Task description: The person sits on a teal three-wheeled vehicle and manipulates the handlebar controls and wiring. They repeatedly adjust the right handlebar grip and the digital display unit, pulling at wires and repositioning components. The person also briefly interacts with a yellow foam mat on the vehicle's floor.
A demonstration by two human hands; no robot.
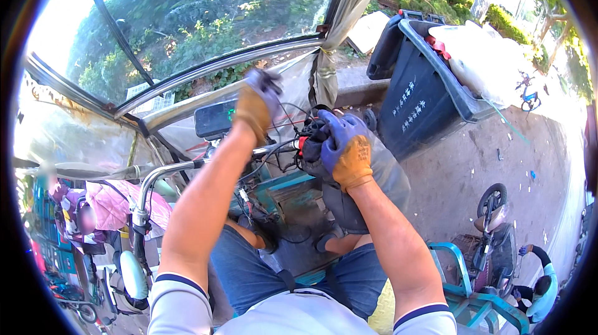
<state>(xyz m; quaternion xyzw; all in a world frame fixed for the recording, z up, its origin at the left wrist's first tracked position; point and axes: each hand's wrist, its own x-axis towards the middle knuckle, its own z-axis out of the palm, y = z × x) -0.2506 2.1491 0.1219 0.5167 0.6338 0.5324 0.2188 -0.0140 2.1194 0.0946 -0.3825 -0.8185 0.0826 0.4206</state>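
Note:
Both my hands wear gloves, yellow-orange toward the wrist and purple-blue over the fingers. Raised over the handlebar (174, 165) of a three-wheeled cart, my left hand (258, 101) is smeared by motion, so its fingers do not show clearly. A dark display box (213, 121) with a green light sits just left of that hand. My right hand (346, 147) has its fingers curled over a black, crumpled bundle (316, 142) at the handlebar's right end. Beside the bundle are a red switch part (303, 143) and several loose black cables (288, 120).
A framed clear windshield (218, 30) rises ahead. On the right stands a dark wheeled bin (423, 86) holding a white bag (486, 61). Parked bikes and a pink quilted cover (118, 204) are at left. Behind right, a person (539, 285) is near a parked scooter (492, 248).

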